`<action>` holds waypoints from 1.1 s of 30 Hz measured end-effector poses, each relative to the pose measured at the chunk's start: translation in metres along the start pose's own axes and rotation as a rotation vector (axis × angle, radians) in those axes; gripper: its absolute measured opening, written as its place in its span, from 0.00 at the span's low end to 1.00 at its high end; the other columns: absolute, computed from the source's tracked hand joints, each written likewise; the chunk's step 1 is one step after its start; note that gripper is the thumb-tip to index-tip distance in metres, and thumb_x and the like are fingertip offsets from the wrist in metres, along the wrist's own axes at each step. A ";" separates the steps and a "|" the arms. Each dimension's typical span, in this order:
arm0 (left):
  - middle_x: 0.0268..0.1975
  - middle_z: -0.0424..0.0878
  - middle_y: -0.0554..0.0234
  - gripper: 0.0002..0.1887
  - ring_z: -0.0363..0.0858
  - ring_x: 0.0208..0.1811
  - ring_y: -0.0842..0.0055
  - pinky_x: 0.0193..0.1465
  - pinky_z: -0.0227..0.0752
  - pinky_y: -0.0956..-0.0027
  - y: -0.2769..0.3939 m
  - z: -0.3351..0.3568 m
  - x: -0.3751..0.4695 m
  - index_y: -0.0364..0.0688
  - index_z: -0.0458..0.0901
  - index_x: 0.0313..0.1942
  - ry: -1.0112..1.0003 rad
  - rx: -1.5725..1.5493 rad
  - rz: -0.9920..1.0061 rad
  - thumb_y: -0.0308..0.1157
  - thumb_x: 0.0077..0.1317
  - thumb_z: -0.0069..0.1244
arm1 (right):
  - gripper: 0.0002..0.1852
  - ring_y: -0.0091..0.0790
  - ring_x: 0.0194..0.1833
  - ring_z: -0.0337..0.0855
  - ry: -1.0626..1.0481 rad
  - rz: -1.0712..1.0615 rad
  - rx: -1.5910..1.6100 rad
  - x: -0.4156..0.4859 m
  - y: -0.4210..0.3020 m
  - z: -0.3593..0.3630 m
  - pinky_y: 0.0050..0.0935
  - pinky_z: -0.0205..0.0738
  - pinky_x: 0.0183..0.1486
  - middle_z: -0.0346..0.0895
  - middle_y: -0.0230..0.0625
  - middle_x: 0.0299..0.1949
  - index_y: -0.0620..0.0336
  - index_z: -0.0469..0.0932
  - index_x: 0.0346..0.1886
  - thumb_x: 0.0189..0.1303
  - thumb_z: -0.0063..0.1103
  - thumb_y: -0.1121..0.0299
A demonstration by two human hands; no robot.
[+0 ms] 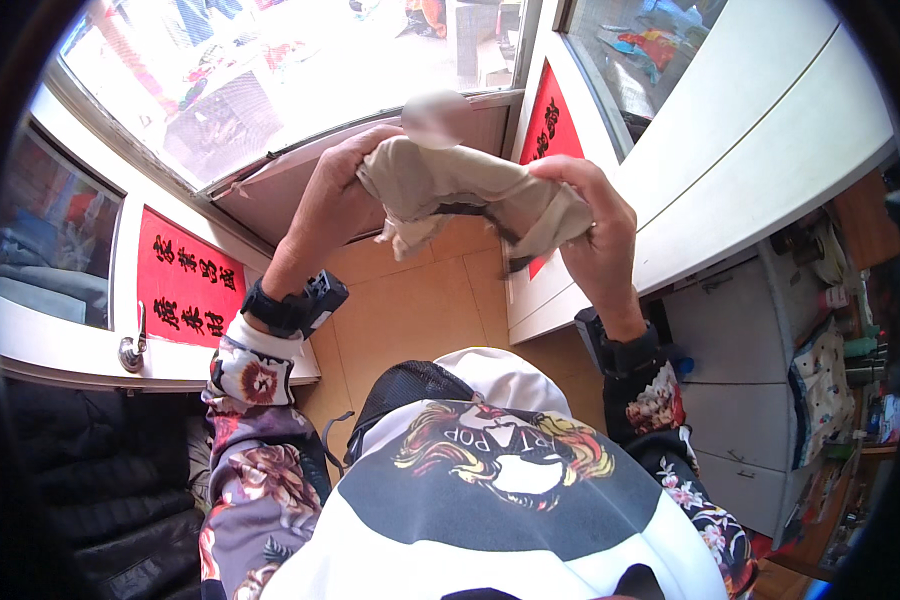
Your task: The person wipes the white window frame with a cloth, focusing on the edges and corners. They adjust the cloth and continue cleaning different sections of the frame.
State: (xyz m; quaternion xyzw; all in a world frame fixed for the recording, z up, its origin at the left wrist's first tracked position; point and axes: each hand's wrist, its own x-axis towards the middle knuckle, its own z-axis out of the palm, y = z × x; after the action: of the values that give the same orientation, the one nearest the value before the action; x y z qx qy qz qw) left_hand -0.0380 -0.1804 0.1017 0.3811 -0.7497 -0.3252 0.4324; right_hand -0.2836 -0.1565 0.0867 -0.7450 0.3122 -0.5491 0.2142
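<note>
A crumpled beige cloth (457, 176) is stretched between my two hands at chest height or above, in front of a doorway. My left hand (349, 180) grips its left end, with the fingers mostly hidden behind the fabric. On the right, my right hand (600, 214) pinches the other end between thumb and fingers. A dark patch or lining shows along the cloth's lower fold, and a loose flap hangs under its left part. Whether it is a garment or a rag I cannot tell. Both wrists wear black straps with small devices.
White door leaves stand on either side, the left one with a lever handle (131, 352); both bear red paper signs (187, 277) with writing. Ahead is a bright screened door panel (360, 75). Tan tiles (397, 300) cover the floor. A white cabinet (727, 352) stands right, a black padded seat (112, 480) left.
</note>
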 end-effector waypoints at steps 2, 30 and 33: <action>0.41 0.78 0.67 0.12 0.73 0.42 0.86 0.46 0.68 0.79 -0.007 -0.005 -0.001 0.36 0.74 0.45 -0.087 -0.234 -0.152 0.28 0.61 0.46 | 0.18 0.27 0.41 0.76 -0.002 0.139 0.061 0.000 -0.001 -0.001 0.19 0.69 0.42 0.74 0.33 0.38 0.58 0.70 0.42 0.47 0.41 0.87; 0.38 0.76 0.70 0.15 0.69 0.40 0.87 0.46 0.66 0.78 -0.033 0.013 -0.012 0.35 0.70 0.50 -0.021 -0.186 -0.265 0.26 0.63 0.44 | 0.13 0.18 0.22 0.67 0.149 0.965 0.505 -0.006 0.032 0.009 0.18 0.62 0.22 0.73 0.30 0.26 0.61 0.73 0.38 0.58 0.33 0.74; 0.37 0.76 0.69 0.15 0.68 0.39 0.86 0.47 0.65 0.78 -0.036 0.023 -0.014 0.35 0.70 0.50 0.045 -0.145 -0.222 0.25 0.63 0.43 | 0.12 0.17 0.22 0.68 0.170 0.945 0.592 -0.002 0.029 0.009 0.16 0.61 0.18 0.72 0.30 0.25 0.61 0.72 0.39 0.58 0.35 0.75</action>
State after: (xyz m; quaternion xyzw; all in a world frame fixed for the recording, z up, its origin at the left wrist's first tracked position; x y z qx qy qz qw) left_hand -0.0433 -0.1830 0.0569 0.4368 -0.6676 -0.4157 0.4368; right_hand -0.2821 -0.1759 0.0631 -0.3855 0.4605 -0.5159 0.6109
